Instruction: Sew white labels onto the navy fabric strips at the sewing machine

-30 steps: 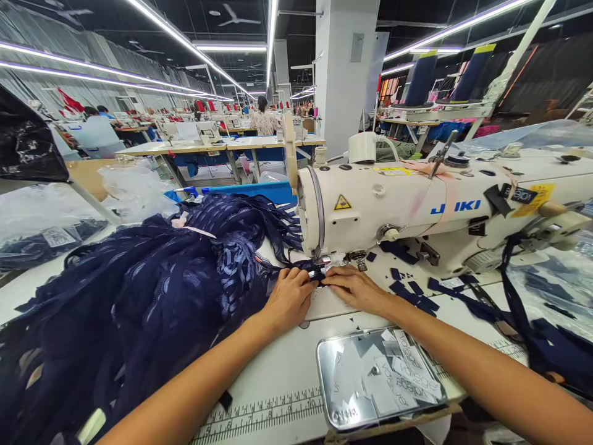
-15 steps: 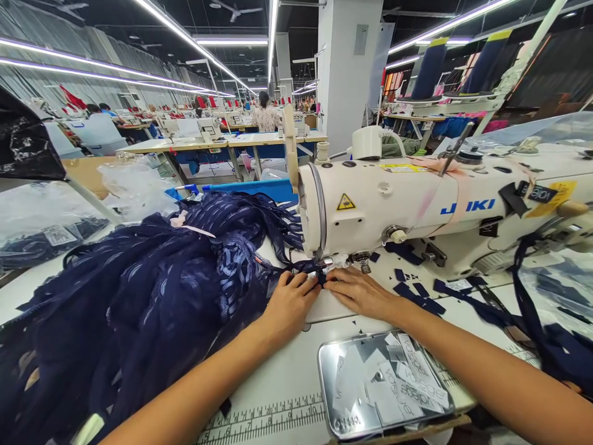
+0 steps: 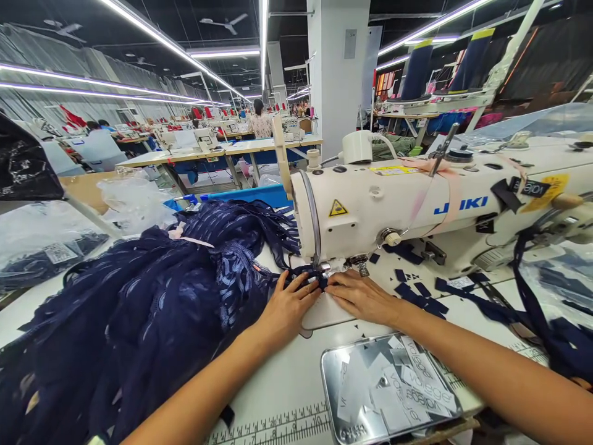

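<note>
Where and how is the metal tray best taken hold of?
Probably grip the metal tray by its left rim, coming from the left: that straight edge lies exposed, while the right forearm passes near the opposite side. The labels look loose, so keep it level.

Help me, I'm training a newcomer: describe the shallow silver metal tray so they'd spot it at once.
Start at the large cream sewing machine with blue lettering. On the pale worktable before it, nearer the person than their bare right hand, lies a silver metal tray with rounded corners. Unlike the navy fabric scraps beyond, it is shiny and holds white printed labels.
</note>
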### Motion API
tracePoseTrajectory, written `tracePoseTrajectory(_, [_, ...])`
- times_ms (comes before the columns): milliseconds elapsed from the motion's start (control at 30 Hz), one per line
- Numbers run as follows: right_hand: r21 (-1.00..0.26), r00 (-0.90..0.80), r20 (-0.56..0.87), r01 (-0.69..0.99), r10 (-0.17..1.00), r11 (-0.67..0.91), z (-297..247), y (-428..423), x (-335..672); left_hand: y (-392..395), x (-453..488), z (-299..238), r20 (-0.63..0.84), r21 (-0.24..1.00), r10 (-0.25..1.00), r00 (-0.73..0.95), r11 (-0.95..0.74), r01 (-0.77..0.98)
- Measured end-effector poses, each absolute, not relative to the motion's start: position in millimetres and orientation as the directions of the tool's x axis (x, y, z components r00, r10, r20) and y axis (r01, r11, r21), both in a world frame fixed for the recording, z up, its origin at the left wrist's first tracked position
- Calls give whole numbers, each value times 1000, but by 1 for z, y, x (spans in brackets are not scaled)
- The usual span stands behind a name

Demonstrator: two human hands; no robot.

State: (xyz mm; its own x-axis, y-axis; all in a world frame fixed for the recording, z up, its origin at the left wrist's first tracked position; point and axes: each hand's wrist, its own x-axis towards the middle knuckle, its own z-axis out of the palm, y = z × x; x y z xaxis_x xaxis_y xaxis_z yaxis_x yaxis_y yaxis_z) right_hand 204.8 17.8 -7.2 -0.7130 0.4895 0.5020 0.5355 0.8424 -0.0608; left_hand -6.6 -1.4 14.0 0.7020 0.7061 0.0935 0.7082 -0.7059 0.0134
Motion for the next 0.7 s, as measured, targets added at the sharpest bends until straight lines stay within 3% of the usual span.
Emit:
tracePoseTrajectory(433, [-95, -685, 468, 589, 559, 802, -9, 21, 203, 8, -6, 21, 74, 51, 723, 686, -690, 722])
tracePoseTrajectory(700, [-345, -543, 438, 634, 717, 692, -18, 33, 205, 25, -10, 18, 112, 58, 715, 690, -698, 714])
